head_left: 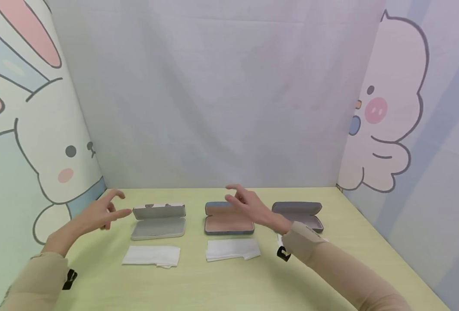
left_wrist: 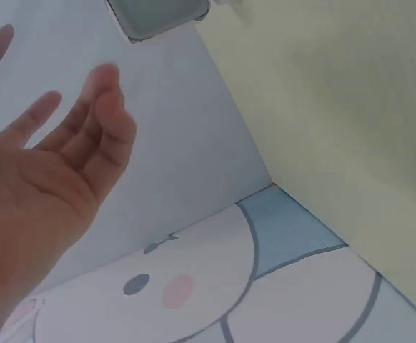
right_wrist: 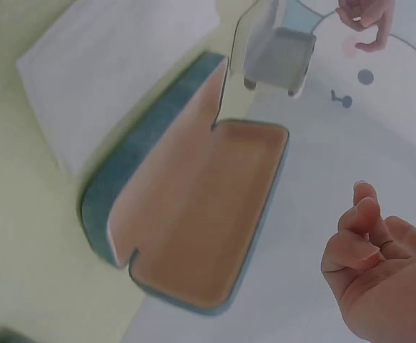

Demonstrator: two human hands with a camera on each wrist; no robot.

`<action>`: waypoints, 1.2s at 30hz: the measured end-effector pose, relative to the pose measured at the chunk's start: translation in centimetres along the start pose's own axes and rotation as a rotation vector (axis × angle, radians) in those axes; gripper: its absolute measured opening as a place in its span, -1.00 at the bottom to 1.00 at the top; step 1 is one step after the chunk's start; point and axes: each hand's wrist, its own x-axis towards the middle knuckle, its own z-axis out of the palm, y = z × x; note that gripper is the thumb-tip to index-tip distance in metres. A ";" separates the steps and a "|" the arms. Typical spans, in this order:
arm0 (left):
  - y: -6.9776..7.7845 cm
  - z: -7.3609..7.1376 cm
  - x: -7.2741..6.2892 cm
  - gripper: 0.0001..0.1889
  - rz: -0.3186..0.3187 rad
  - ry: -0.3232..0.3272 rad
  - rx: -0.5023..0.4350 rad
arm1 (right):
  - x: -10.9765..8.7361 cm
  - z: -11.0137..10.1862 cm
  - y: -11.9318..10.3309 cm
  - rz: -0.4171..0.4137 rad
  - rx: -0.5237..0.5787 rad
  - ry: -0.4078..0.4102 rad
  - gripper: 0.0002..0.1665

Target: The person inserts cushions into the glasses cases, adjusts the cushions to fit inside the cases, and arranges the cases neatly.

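Three glasses cases stand with raised lids in a row on the table. The left one is a pale case with a grey lining [head_left: 160, 226]. In the middle is a blue-green case with a peach lining [head_left: 228, 223], and on the right a dark case with a grey-purple lining [head_left: 297, 208]. My left hand [head_left: 99, 214] hovers beside the pale case, fingers loosely bent, holding nothing. Over the right part of the middle case hangs my right hand [head_left: 253, 211], partly covering it. Its fingers are loosely curled with nothing between them, as the right wrist view shows.
Folded white cloths lie in front of the cases: the left cloth [head_left: 151, 255], the middle cloth [head_left: 232, 249], and another mostly hidden under my right forearm. The yellow-green table [head_left: 214, 285] meets a grey back curtain [head_left: 214, 108] and printed side panels.
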 end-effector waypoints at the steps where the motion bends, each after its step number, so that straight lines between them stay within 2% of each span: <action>1: -0.4 -0.1 -0.4 -0.40 -0.025 -0.069 -0.072 | 0.1 0.6 -0.2 0.009 0.039 -0.013 -0.50; 5: -2.1 -0.5 -1.8 -0.43 -0.081 -0.366 -0.349 | 0.2 2.9 -0.9 0.069 0.229 -0.074 -0.52; 8: -3.4 -0.3 -2.5 -0.41 -0.067 -0.548 -0.541 | 0.1 4.4 -1.5 0.117 0.345 -0.114 -0.52; 12: -4.8 1.0 -2.9 -0.27 -0.078 -0.748 -0.778 | -0.1 6.4 -2.4 0.190 0.445 -0.156 -0.49; 14: -5.3 1.8 -3.2 -0.24 -0.094 -0.820 -0.861 | -0.3 7.5 -2.8 0.230 0.507 -0.178 -0.48; 17: -5.7 2.9 -3.5 -0.24 -0.105 -0.879 -0.926 | -0.7 9.3 -3.2 0.293 0.612 -0.214 -0.45; 24: -5.9 4.0 -3.1 -0.20 -0.132 -0.932 -0.975 | -1.7 13.1 -3.7 0.464 0.804 -0.304 -0.27; 30: -5.9 4.7 -2.8 -0.22 -0.167 -0.974 -1.004 | -2.0 14.7 -4.1 0.522 0.872 -0.359 -0.29; 36: -5.9 4.9 -2.7 -0.28 -0.182 -0.986 -1.016 | -1.8 15.6 -4.6 0.588 0.923 -0.368 -0.28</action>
